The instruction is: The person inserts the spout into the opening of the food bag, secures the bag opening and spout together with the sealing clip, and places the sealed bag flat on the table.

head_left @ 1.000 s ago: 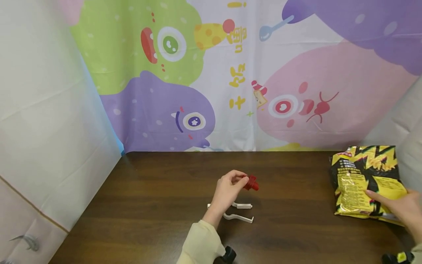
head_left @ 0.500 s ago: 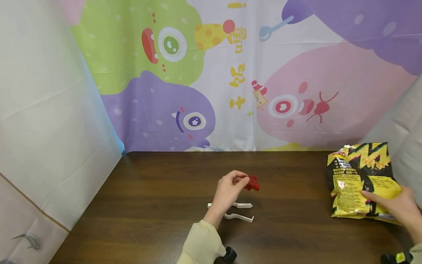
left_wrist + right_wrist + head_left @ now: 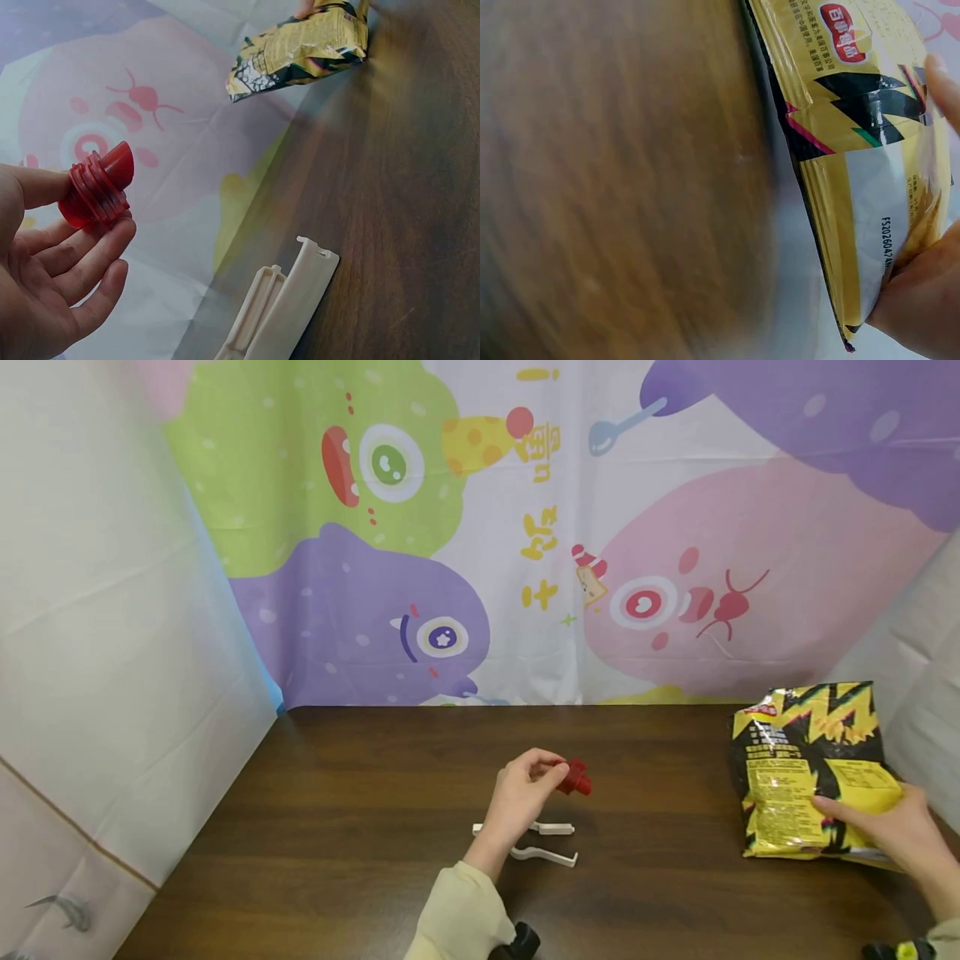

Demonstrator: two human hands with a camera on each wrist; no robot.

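Observation:
My left hand (image 3: pixel 517 793) pinches a small red plastic spout (image 3: pixel 576 777) between thumb and fingers, above the table. In the left wrist view the spout (image 3: pixel 97 186) shows a slanted tip and ridged rings around its middle. My right hand (image 3: pixel 885 822) grips a black and yellow snack bag (image 3: pixel 787 802) by its right side, thumb across the printed face. The right wrist view has the bag (image 3: pixel 855 150) tilted, with a pale printed strip along its edge. Below my left hand lie two white plastic clip pieces (image 3: pixel 543 856), partly hidden by the wrist.
The dark wooden table (image 3: pixel 337 802) meets a cartoon-printed cloth (image 3: pixel 525 668) at its back edge. Pale cloth walls (image 3: pixel 135 635) rise on both sides. Black straps (image 3: pixel 517 941) are on my wrists.
My right hand has moved the snack bag a little to the left. The left hand stays in place, and the spout in it has turned slightly.

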